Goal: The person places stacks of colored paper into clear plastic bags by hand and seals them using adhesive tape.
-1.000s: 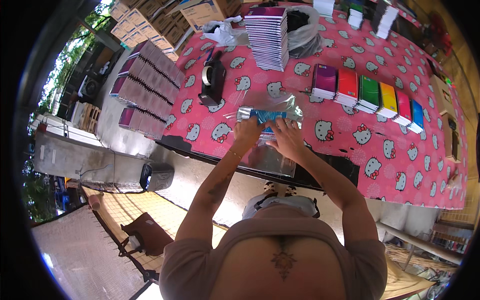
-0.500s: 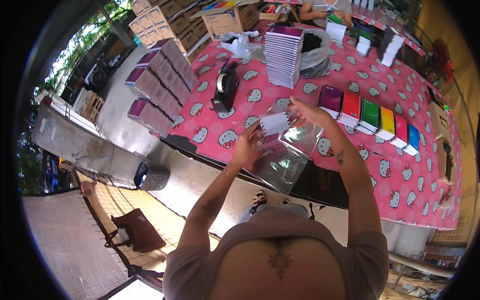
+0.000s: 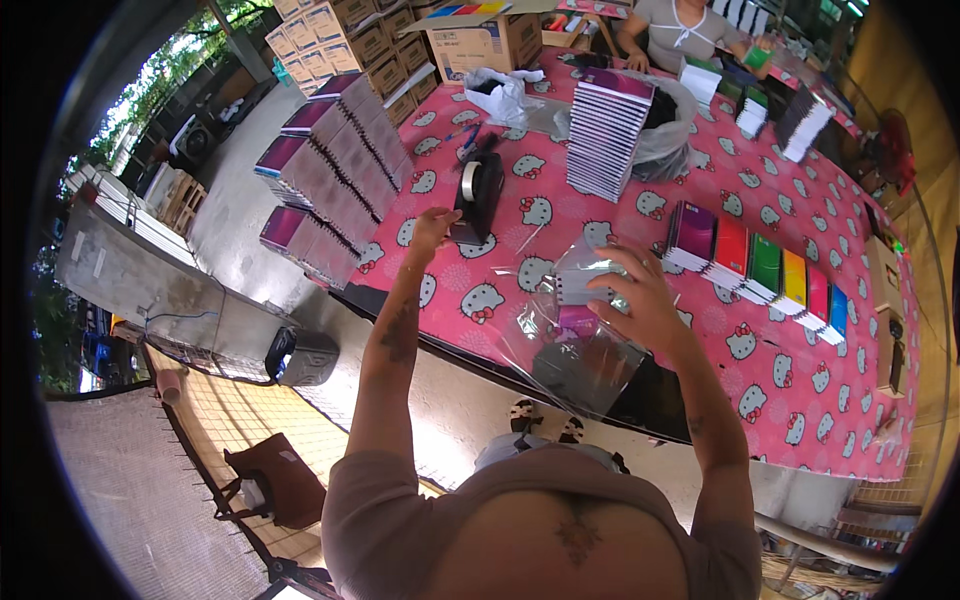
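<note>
My left hand (image 3: 435,229) is at the near end of a black tape dispenser (image 3: 480,203), its fingertips pinched at the cutting end; whatever they grip is too small to make out. A pale tape roll (image 3: 468,182) sits in the dispenser. My right hand (image 3: 640,300) has its fingers spread and curved over a small spiral notebook (image 3: 574,288), seemingly resting on its clear wrap. The notebook lies on clear plastic sheets or sleeves (image 3: 590,370) at the table's near edge, partly hidden by glare and by the hand.
The pink patterned table (image 3: 740,390) holds a tall notebook stack (image 3: 608,135), a row of coloured notebooks (image 3: 750,265) and plastic bags (image 3: 665,150). Wrapped notebook piles (image 3: 335,165) stand at the left edge, cartons (image 3: 470,50) behind. Another person (image 3: 685,35) sits across the table.
My left hand has let go of the notebook and moved left to the tape dispenser. The notebook has come down onto the plastic, and my right hand's fingers have spread over it.
</note>
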A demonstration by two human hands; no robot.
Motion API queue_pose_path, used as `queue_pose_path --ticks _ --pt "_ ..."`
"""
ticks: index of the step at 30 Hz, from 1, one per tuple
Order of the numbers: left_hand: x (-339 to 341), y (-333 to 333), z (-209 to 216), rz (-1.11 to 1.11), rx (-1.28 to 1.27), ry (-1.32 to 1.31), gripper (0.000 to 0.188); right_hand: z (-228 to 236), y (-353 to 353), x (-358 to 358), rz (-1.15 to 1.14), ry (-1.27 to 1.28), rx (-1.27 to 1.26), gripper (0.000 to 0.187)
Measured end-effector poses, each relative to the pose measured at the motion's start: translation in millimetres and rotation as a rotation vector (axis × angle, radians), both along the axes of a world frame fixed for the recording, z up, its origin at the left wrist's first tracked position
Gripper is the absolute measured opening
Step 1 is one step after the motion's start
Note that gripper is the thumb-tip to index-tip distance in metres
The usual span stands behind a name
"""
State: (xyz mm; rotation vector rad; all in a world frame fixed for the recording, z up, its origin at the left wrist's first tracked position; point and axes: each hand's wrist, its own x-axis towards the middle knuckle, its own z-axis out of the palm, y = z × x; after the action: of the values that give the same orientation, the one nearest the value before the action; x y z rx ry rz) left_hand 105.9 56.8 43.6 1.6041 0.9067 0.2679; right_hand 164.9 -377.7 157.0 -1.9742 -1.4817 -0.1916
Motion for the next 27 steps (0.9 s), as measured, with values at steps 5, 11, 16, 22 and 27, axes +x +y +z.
queue_pose_path --ticks 5,11,16,22,27 --pt "-1 12 -31 -0.088 -0.023 -0.394 0.028 -8 19 -15 -0.113 0.009 -0.027 0.021" --pt "-27 -11 -51 0.020 0.279 -0.325 0.016 1 37 -23 -0.145 -0.028 -0.044 0.030" --pt "-30 -31 5 -0.196 0.947 0.020 0.016 4 39 -27 -0.188 -0.074 -0.058 0.035" --pt "-35 -152 57 -0.825 0.101 -0.593 0.025 -4 46 -29 -0.148 -0.001 -0.194 0.037" --pt "-20 -162 76 -0.921 0.417 -0.602 0.022 5 48 -30 -0.098 0.025 -0.205 0.040"
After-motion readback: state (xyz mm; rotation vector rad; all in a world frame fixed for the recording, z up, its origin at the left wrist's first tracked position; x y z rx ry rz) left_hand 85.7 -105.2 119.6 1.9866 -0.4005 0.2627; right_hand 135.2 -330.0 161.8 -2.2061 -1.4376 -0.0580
